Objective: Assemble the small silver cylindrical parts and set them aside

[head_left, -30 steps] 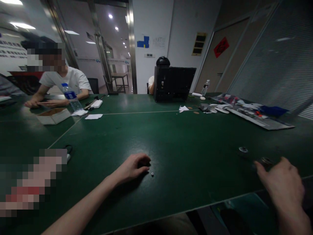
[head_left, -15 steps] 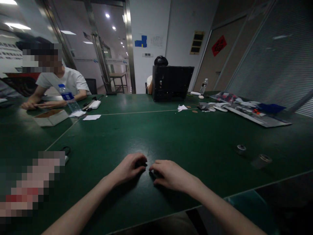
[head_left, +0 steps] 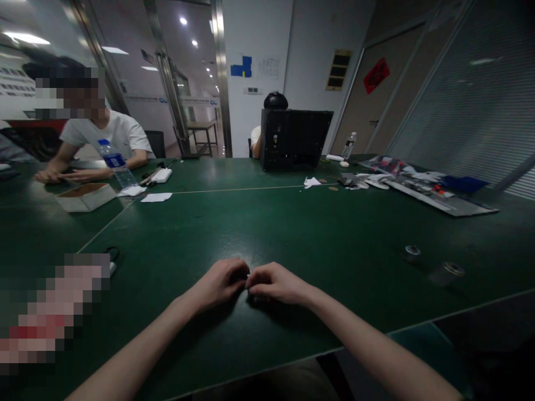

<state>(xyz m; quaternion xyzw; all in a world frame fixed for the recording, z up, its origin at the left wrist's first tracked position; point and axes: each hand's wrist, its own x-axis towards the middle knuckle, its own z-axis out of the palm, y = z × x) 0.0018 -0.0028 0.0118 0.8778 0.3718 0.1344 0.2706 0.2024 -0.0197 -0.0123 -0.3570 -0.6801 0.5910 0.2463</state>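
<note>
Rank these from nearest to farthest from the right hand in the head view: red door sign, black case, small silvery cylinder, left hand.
1. Left hand: just left of the right hand, almost meeting it.
2. Small silvery cylinder: off to the right, on the green tabletop.
3. Black case: ahead, across the table.
4. Red door sign: beyond the table, ahead right.

Across the green desk point(head_left: 200, 223), a clear plastic bottle with blue cap and label point(head_left: 115, 160) stands beside an open-topped white box point(head_left: 90, 199), near a seated person in a white T-shirt point(head_left: 111, 133). A black boxy casing point(head_left: 301, 139), perhaps a computer's, stands at the far side; a red paper diamond point(head_left: 377, 75) hangs on the brown door point(head_left: 361, 117).
</note>
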